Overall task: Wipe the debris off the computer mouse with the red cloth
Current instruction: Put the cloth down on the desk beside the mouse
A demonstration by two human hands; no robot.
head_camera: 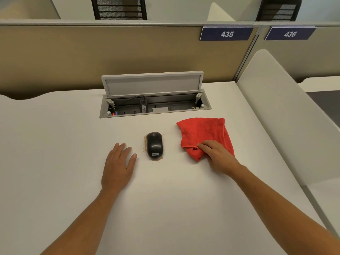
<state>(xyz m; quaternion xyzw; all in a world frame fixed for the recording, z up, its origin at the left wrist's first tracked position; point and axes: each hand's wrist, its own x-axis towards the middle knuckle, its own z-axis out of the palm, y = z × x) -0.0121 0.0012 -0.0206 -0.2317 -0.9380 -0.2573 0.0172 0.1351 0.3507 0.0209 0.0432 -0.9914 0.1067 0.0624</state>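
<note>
I see the mouse [154, 145] mid-bench [55, 144], tan crumbs [145, 144] along its left and near edges. My right hand [217, 155] has its grip bunching the red cloth [202, 133]; my left hand [118, 162] lies flat, fingers apart, beside the mouse.

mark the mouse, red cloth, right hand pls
computer mouse [154, 145], head view, middle of its black top shell
red cloth [203, 131], head view, flat upper part of the fabric
right hand [216, 155], head view, back of the hand
</note>
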